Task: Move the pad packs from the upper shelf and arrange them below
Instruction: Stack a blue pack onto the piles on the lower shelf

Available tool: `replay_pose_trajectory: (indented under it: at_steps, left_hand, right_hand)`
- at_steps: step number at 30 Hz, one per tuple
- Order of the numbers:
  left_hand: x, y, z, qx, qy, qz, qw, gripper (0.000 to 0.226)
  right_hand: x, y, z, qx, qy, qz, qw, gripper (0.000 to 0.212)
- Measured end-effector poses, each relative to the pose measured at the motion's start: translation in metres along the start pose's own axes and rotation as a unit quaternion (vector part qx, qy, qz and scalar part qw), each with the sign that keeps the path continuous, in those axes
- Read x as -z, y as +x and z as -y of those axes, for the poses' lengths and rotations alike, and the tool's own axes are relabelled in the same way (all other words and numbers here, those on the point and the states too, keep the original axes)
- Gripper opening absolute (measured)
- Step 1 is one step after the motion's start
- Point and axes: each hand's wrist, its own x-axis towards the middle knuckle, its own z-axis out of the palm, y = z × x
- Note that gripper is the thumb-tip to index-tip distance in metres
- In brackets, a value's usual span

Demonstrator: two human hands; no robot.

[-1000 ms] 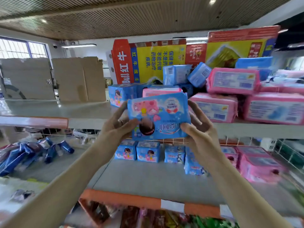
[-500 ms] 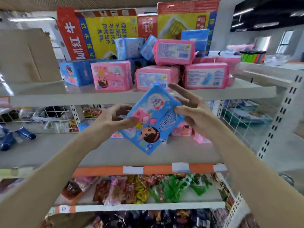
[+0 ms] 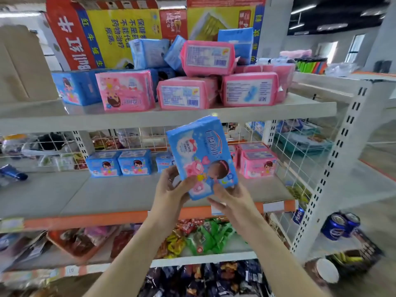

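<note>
Your left hand (image 3: 171,190) and right hand (image 3: 232,199) pinch the bottom edge of a blue pad pack (image 3: 201,155), turned upright, probably to match the standing blue row (image 3: 120,163) on the lower shelf (image 3: 64,196) beyond. Pink packs (image 3: 186,94) wait on the upper shelf (image 3: 150,119).

Mid frame, the pack (image 3: 201,155) is shining as glossy blue plastic film, smooth across its printed face. The pink packs (image 3: 188,94) above it are gleaming in the same slick wrap. The shelf (image 3: 150,118) is looking like smooth, matt, pale painted metal, and so is the slotted post (image 3: 334,168) at right. Beside the post, the wire mesh (image 3: 295,163) is showing a white coating. At upper left a box (image 3: 21,67) is looking like matt brown cardboard. At lower right, cans (image 3: 340,226) are glinting as shiny metal.
</note>
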Motion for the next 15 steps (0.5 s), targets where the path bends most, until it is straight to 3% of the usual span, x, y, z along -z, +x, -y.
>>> replay_pose_trajectory:
  at_steps: [4, 9, 15]
  left_hand:
    - [-0.005, -0.010, 0.016, 0.016, 0.022, 0.057, 0.998, 0.076]
    - [0.021, 0.000, -0.010, -0.025, 0.015, 0.015, 0.999, 0.100]
    - [0.019, 0.005, -0.033, -0.029, 0.158, -0.016, 0.987, 0.022]
  right_hand:
    - [0.005, 0.003, 0.006, 0.035, 0.092, -0.070, 0.993, 0.075]
    - [0.026, 0.008, 0.028, 0.036, -0.004, -0.104, 0.994, 0.076]
    - [0.026, 0.010, 0.051, -0.013, -0.155, -0.193, 0.969, 0.062]
